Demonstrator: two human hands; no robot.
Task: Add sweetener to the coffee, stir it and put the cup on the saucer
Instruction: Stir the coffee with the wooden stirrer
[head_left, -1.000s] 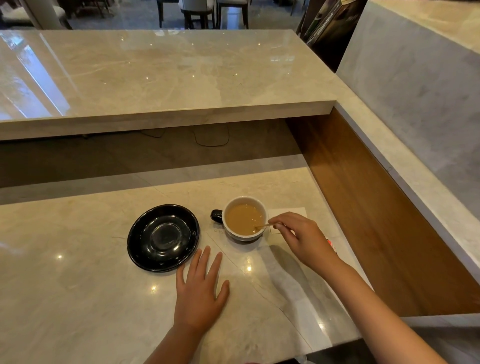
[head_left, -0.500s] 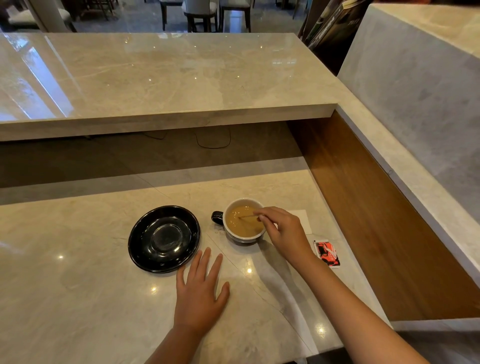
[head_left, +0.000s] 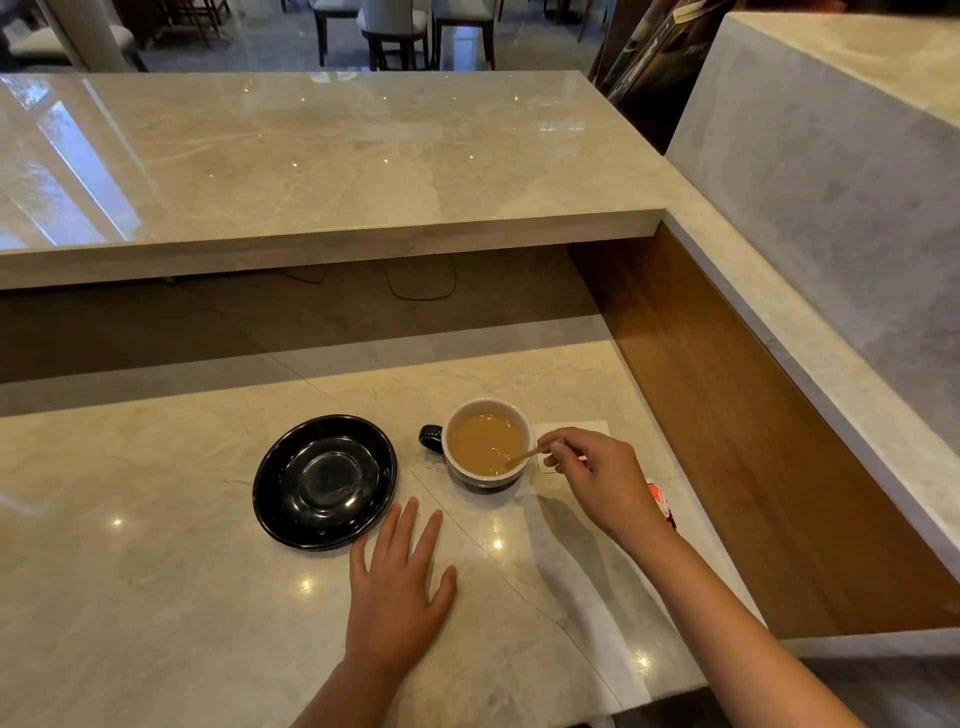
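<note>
A cup with a white inside, dark outside and a dark handle on its left stands on the marble counter, full of light brown coffee. My right hand is just right of the cup and pinches a thin wooden stir stick, whose tip dips into the coffee at the right rim. An empty black saucer lies left of the cup. My left hand rests flat on the counter, fingers apart, in front of the saucer and cup.
A white napkin lies under and behind my right hand. A red and white sweetener packet shows partly behind my right wrist. A wooden side panel walls the right. A raised marble ledge overhangs the back.
My right hand has swung the stir stick around in the coffee, from the right rim toward the middle and back to the right rim. My left hand stayed flat on the counter.
</note>
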